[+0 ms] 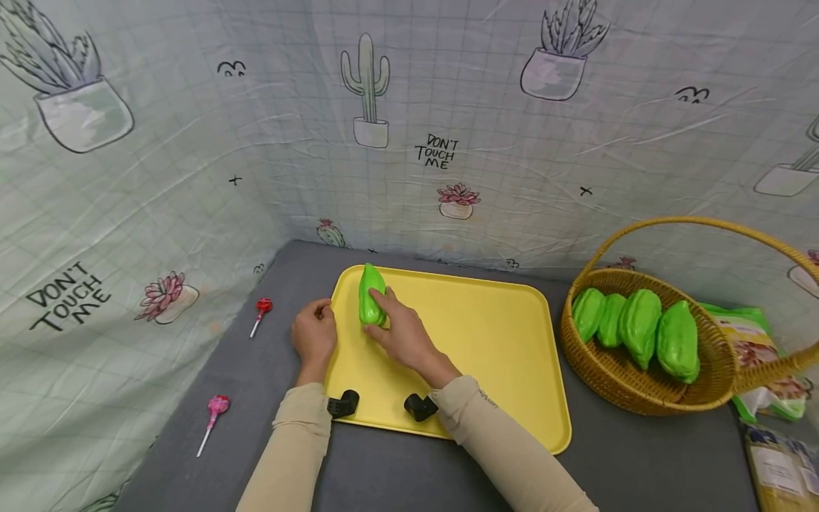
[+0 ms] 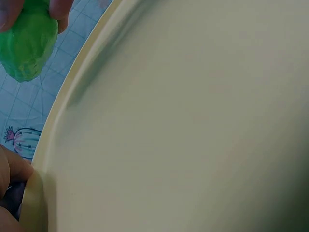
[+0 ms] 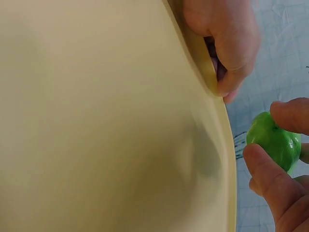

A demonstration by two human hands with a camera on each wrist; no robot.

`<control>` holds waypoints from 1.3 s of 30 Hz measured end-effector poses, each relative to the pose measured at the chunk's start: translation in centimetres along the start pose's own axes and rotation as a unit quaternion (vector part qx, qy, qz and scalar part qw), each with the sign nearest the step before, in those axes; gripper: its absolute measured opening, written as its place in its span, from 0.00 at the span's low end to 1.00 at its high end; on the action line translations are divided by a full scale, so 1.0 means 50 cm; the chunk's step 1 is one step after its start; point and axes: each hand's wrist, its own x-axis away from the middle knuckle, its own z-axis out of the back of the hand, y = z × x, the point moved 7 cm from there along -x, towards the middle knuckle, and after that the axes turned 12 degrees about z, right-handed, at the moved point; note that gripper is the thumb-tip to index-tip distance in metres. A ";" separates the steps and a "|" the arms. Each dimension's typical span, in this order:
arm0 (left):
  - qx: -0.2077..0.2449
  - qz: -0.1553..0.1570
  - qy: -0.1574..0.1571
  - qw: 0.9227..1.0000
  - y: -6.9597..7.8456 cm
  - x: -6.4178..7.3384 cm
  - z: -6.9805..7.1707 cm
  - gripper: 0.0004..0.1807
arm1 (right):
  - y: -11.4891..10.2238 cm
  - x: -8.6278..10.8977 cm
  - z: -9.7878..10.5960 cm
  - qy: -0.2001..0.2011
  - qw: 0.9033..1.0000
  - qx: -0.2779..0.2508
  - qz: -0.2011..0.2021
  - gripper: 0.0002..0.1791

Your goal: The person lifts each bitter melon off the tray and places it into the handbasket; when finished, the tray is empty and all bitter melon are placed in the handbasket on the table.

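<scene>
My right hand pinches a bright green, ridged star fruit between thumb and fingers, above the left part of a yellow tray. In the right wrist view, the fruit shows its rounded end between the fingertips. My left hand is at the tray's left edge with curled fingers. Seen from the right wrist, that hand grips the rim. Several more green star fruits lie in a woven basket with a tall handle, right of the tray.
Two lollipops, one red and one pink, lie on the grey table left of the tray. Beyond the basket are a green bag and a clear packet. A printed cloth hangs behind and at the left.
</scene>
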 end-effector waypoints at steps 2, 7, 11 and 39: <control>0.002 0.002 -0.003 1.000 0.001 0.000 0.000 0.14 | -0.004 0.001 0.005 0.002 1.000 0.000 0.002 0.39; -0.001 0.005 -0.010 1.000 0.001 0.000 -0.002 0.15 | -0.010 0.005 0.014 0.006 1.000 -0.002 0.005 0.39; 0.002 0.007 -0.011 1.000 -0.001 0.000 0.001 0.15 | -0.013 0.009 0.020 0.011 1.000 -0.008 0.004 0.39; 0.005 0.003 -0.017 1.000 -0.004 0.001 -0.003 0.16 | -0.050 0.038 0.070 0.055 0.998 -0.030 0.027 0.39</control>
